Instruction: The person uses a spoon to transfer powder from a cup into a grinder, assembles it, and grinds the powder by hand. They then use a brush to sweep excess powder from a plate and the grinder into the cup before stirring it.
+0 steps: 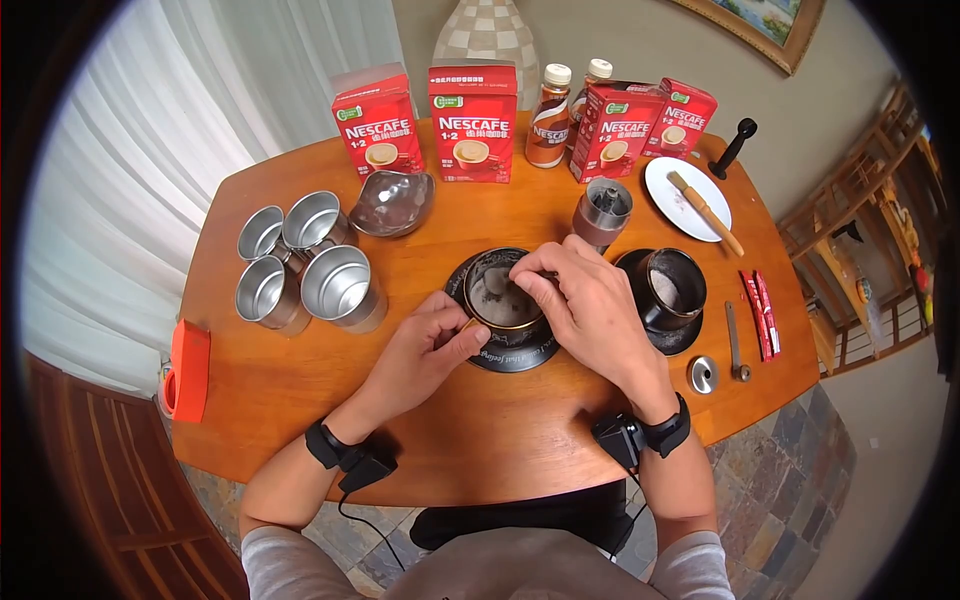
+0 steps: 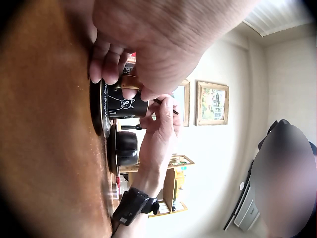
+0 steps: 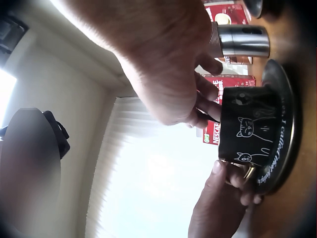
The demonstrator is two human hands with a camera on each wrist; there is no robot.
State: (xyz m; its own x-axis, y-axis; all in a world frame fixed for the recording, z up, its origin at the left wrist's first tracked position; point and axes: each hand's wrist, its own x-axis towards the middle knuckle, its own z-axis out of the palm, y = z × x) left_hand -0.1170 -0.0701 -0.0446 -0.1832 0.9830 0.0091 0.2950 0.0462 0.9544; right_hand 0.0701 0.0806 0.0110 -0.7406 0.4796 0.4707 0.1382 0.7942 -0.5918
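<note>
A black cup with cat drawings [image 3: 250,126] stands on its black saucer [image 1: 515,358], pale powder or froth in its bottom in the head view. Thumb and fingers of my left hand [image 1: 425,350] [image 2: 153,44] pinch the cup's gold handle [image 2: 130,83]. Over the rim, my right hand [image 1: 600,315] [image 3: 168,64] pinches a thin dark spoon handle [image 2: 172,109]; the spoon's bowl [image 1: 496,282] is inside the cup. Right of that hand, a second black cup [image 1: 690,315] with pale contents sits on another saucer.
Four steel cups [image 1: 343,285] and a glass bowl [image 1: 392,203] are left; red boxes [image 1: 473,125] and bottles [image 1: 549,118] line the back. A grinder [image 1: 602,212], white plate with brush [image 1: 660,180], wrench-like tool [image 1: 735,340], metal disc [image 1: 703,374] and red sachets [image 1: 757,315] lie right.
</note>
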